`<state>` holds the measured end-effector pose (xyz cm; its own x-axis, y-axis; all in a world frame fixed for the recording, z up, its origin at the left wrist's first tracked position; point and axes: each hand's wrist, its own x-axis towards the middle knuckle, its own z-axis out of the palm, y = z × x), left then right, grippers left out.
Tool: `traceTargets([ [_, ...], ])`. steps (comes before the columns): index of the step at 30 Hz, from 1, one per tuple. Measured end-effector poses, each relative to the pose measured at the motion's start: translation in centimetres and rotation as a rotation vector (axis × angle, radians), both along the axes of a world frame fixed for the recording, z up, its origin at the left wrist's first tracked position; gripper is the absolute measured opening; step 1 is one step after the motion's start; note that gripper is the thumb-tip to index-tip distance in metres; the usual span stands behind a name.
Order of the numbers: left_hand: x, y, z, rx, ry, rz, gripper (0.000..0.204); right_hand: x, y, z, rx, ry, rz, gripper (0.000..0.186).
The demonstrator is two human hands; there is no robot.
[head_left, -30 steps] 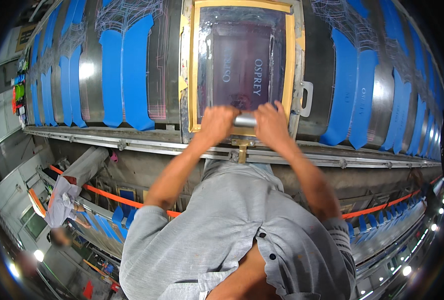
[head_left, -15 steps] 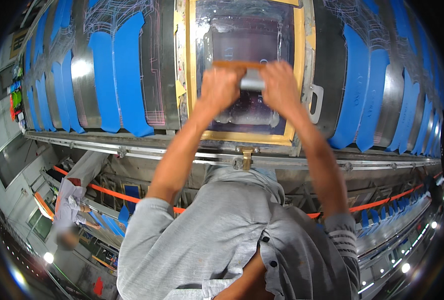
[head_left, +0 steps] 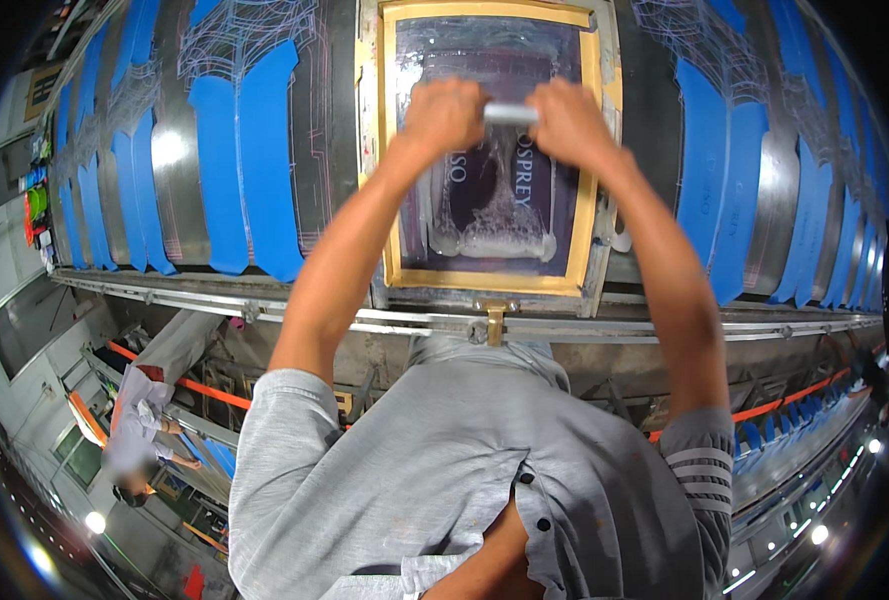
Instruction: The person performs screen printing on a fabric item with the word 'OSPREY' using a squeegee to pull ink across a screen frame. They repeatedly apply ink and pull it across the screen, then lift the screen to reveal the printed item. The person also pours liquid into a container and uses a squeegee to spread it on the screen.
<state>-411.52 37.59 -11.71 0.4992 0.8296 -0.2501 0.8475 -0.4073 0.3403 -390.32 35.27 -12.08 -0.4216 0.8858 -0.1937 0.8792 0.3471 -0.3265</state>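
Head view, looking down at both hands on a silver bar at the upper centre of the frame. The left hand is closing its curled fingers over the bar's left part, and the right hand is gripping the right part likewise; between them the bar's middle is showing bare. The bar is lying crosswise over the upper half of a dark screen, though the hands are hiding its lower edge, so its contact with the mesh cannot be told. Yellow tape is bordering the screen. Clear paste is forming a ridge near the screen's lower end. Below it, a brass bracket is sitting at a metal rail. Blue pieces are lying on the dark table at upper left and upper right. At lower left, a co-worker is standing beside more blue pieces.
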Motion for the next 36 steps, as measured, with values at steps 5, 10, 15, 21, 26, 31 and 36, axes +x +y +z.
traceTargets([
  [5, 0.8, 5.6, -2.0, 0.124, -0.062, 0.01, 0.023, 0.8, 5.9, -2.5, 0.061, 0.105, -0.029, 0.017],
  [10, -1.3, -7.6, -4.0, 0.207, -0.222, 0.048, 0.03, -1.1, -7.1, -2.6, 0.179, 0.107, 0.021, 0.024],
  [15, -1.3, -21.2, -1.2, 0.152, -0.316, 0.078, 0.033, -2.2, -20.6, -0.7, 0.043, 0.176, -0.038, 0.031],
  [21, -1.8, -24.6, -0.4, 0.089, -0.282, 0.063, 0.034, 1.8, -20.6, 0.9, -0.203, 0.587, -0.162, 0.051],
  [26, -1.8, -24.3, -0.7, 0.1, -0.249, 0.035, 0.037, 8.9, -14.5, -5.2, 0.259, 0.185, -0.952, 0.044],
  [31, -2.6, -25.4, -0.3, 0.109, -0.276, 0.049, 0.04, 8.9, -13.0, -4.9, 0.072, 0.272, -1.087, 0.037],
  [36, -5.8, -25.4, 1.6, 0.148, -0.405, 0.068, 0.045, 5.9, -13.1, 0.9, 0.206, 0.298, -1.099, 0.033],
])
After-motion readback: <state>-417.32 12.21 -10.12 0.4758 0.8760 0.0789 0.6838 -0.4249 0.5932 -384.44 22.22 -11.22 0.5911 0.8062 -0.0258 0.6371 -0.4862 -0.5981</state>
